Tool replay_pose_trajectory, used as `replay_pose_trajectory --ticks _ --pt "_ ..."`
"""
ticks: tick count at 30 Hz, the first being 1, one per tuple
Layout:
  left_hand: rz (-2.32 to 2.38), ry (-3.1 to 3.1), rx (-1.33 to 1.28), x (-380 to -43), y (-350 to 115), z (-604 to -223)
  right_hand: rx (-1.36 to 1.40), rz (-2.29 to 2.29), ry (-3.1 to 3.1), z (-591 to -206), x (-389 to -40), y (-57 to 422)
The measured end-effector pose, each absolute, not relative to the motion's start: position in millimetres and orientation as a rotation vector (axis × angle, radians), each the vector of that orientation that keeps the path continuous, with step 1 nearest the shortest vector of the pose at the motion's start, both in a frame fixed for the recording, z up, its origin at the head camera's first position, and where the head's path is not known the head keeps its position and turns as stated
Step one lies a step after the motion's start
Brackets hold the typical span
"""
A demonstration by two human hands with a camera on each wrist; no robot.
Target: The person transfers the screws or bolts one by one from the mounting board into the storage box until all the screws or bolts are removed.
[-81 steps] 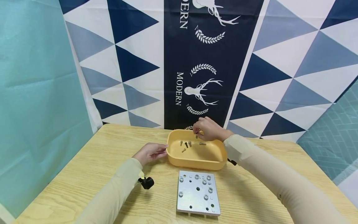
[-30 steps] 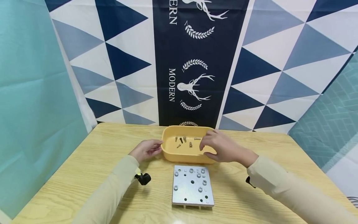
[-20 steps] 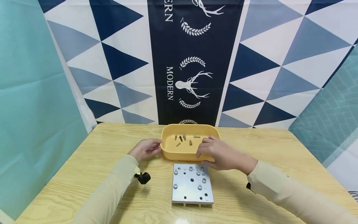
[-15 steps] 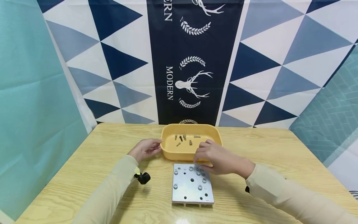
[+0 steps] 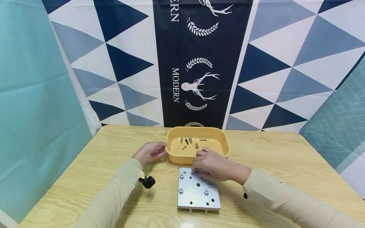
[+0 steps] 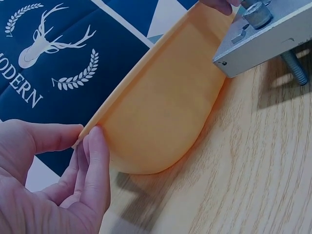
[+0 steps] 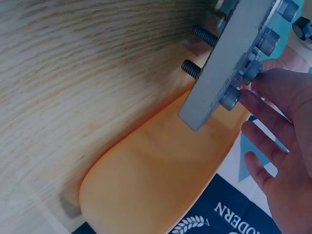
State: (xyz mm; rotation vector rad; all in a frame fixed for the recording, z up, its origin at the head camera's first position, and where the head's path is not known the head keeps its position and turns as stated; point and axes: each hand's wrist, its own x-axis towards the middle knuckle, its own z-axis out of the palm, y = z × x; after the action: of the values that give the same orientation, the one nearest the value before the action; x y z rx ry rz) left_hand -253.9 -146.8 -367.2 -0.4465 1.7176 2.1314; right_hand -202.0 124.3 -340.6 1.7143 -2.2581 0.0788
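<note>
My left hand (image 5: 150,152) pinches the left rim of a yellow plastic tray (image 5: 182,160) between thumb and fingers; the left wrist view shows this grip closely. My right hand (image 5: 212,166) is over the far part of a silver metal plate (image 5: 196,198) set with socket-head screws. Its thumb and index fingertip are at the head of one socket-head screw (image 5: 196,173) near the far edge. In the right wrist view the other fingers of that hand (image 7: 285,131) are loosely bent, beside several screw heads (image 7: 230,97). This hand hides part of the plate.
Several loose screws (image 5: 196,146) lie inside the tray, one of them black (image 5: 186,141). Threaded screw ends (image 7: 191,68) stick out under the plate. The wooden table (image 5: 114,142) ends at a patterned backdrop (image 5: 137,79), with a teal sheet (image 5: 42,110) at the left.
A screw my right hand held over the tray now lies inside it. That hand has come toward me and left, onto the metal plate. My left hand keeps hold of the rim.
</note>
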Motion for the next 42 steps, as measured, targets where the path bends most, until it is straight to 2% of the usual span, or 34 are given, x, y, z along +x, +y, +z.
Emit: replay_pose_trajectory --ticks 11,42 --pt "2.134 1.727 -0.439 -253.7 -147.4 -369.2 1.687 -0.057 -2.254 -343.4 -198.3 118.1" --pt "2.124 1.734 -0.475 -253.1 -145.5 -367.7 1.680 0.001 -2.242 -336.1 -195.1 118.3"
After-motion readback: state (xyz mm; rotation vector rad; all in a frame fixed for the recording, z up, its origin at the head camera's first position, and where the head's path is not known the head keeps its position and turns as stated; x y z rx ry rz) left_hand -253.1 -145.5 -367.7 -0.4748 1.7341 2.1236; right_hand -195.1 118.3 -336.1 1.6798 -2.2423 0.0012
